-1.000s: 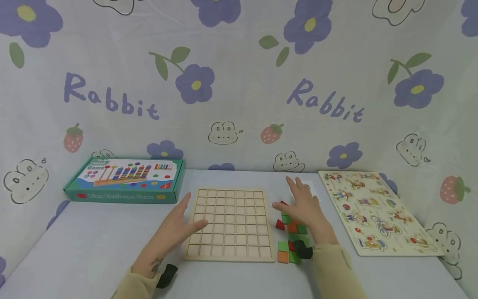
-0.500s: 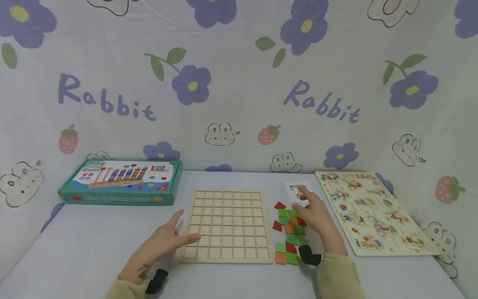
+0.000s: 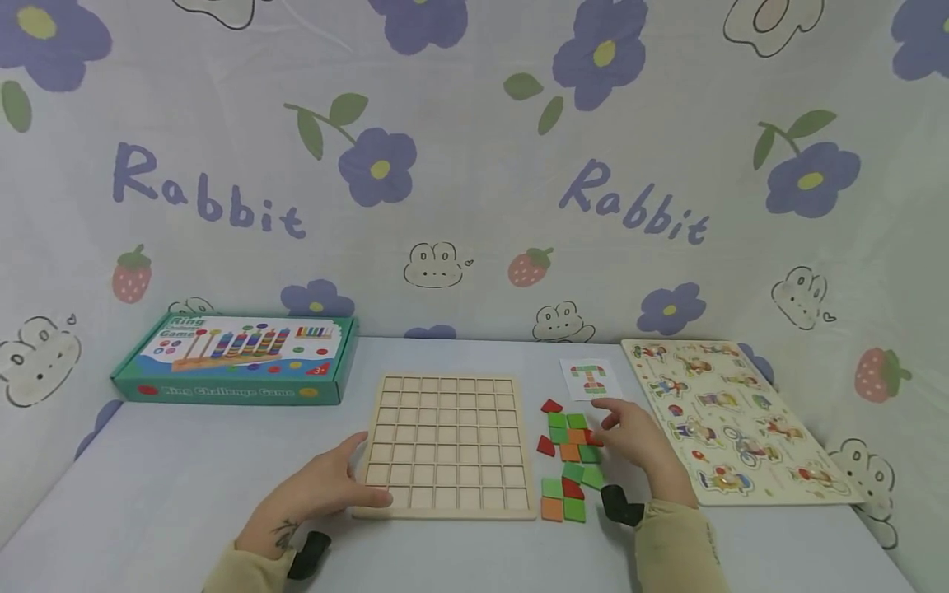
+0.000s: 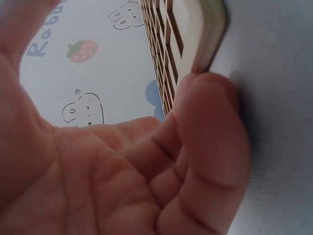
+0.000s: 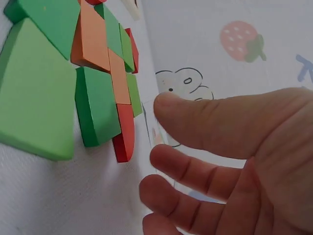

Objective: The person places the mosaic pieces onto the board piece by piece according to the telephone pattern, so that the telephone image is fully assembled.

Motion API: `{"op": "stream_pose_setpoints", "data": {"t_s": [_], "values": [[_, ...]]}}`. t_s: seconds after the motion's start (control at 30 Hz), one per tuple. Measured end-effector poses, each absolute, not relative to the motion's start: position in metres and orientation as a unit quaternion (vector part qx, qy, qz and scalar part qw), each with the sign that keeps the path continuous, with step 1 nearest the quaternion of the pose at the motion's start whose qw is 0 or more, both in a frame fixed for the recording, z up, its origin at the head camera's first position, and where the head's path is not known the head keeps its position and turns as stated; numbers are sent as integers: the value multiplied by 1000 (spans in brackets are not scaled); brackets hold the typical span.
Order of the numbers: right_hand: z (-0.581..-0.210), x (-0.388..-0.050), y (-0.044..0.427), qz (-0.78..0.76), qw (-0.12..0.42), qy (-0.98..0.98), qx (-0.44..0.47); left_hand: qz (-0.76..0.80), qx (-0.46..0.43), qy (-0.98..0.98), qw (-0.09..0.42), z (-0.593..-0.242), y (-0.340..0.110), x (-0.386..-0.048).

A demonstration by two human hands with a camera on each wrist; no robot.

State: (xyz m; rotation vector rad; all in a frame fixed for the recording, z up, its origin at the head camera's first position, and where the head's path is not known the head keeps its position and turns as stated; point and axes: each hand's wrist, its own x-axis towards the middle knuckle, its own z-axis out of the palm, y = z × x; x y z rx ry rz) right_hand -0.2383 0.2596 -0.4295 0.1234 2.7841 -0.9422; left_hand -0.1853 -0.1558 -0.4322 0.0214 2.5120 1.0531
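Observation:
The wooden grid board (image 3: 451, 445) lies flat, its squares bare. My left hand (image 3: 319, 490) grips its front left corner, the thumb over the frame and the fingers at the left edge; the left wrist view shows fingers (image 4: 210, 132) against the board's edge (image 4: 208, 34). To the right of the board lie several green, orange and red tiles (image 3: 569, 452). Beside them my right hand (image 3: 641, 441) hovers, fingers loosely bent and holding nothing. In the right wrist view, this hand (image 5: 234, 161) is apart from the tiles (image 5: 95, 105). A pattern card (image 3: 591, 380) lies just behind it.
A green game box (image 3: 237, 362) stands at the back left. At the right lies a picture puzzle board (image 3: 734, 424), close to my right forearm. A printed cloth (image 3: 460, 165) hangs behind the table (image 3: 185, 494).
My left hand has come down onto the board's front left corner. My right hand has drawn back from over the card and tiles, which now show more fully. The view has shifted slightly.

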Motion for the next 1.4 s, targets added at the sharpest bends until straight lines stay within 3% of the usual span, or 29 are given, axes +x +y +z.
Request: {"op": "stream_pose_setpoints", "data": {"t_s": [0.6, 1.13, 1.4], "values": [[-430, -232, 256, -299, 153, 941, 36, 391, 28, 899, 196, -437, -157, -188], [-433, -233, 256, -294, 155, 943, 30, 385, 56, 903, 180, -440, -162, -187], [-435, -234, 258, -296, 156, 942, 33, 409, 46, 888, 205, -443, -170, -193]]}}
